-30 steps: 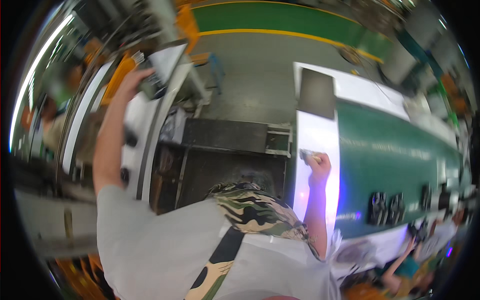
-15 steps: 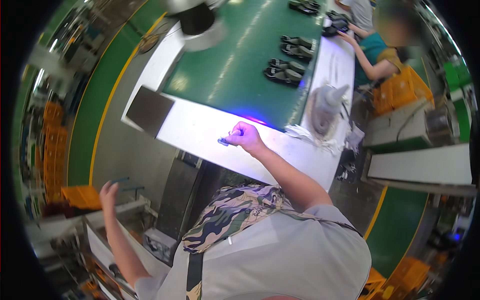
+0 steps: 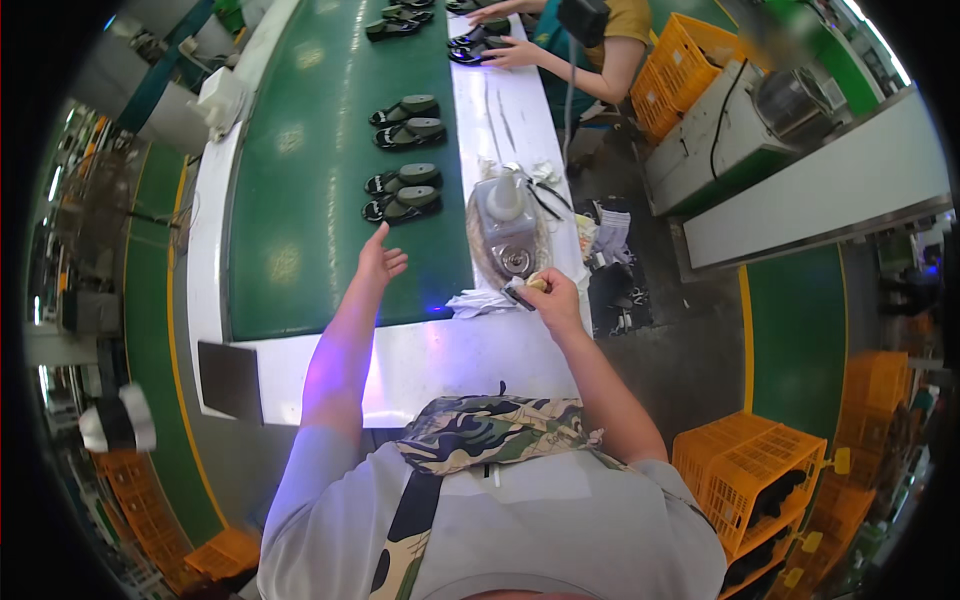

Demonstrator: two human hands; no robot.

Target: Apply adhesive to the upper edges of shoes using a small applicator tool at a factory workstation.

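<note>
One green-topped bench (image 3: 295,225) is bearing black sandals (image 3: 402,207) near the spread left hand (image 3: 380,261), while the right hand (image 3: 562,302) is pinching a small object (image 3: 522,294).

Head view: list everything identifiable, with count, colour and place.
Belt: one, green, left of centre.
Sandals: several, black and green, on belt and tabletop.
Bottle: one, translucent, right of belt.
Cloths: count unclear, white, on tabletop.
Panel: one, dark, tabletop's corner.
Crates: several, orange, both sides.
Small item: one, partly dark, near cloths.
Co-worker's hands: two, bare, top centre.
Shirt: one, grey, lower centre.
Camouflage bundle: one, multicoloured, at waist.
Left hand: one, bare, over belt.
Right hand: one, bare, gripping small item.
</note>
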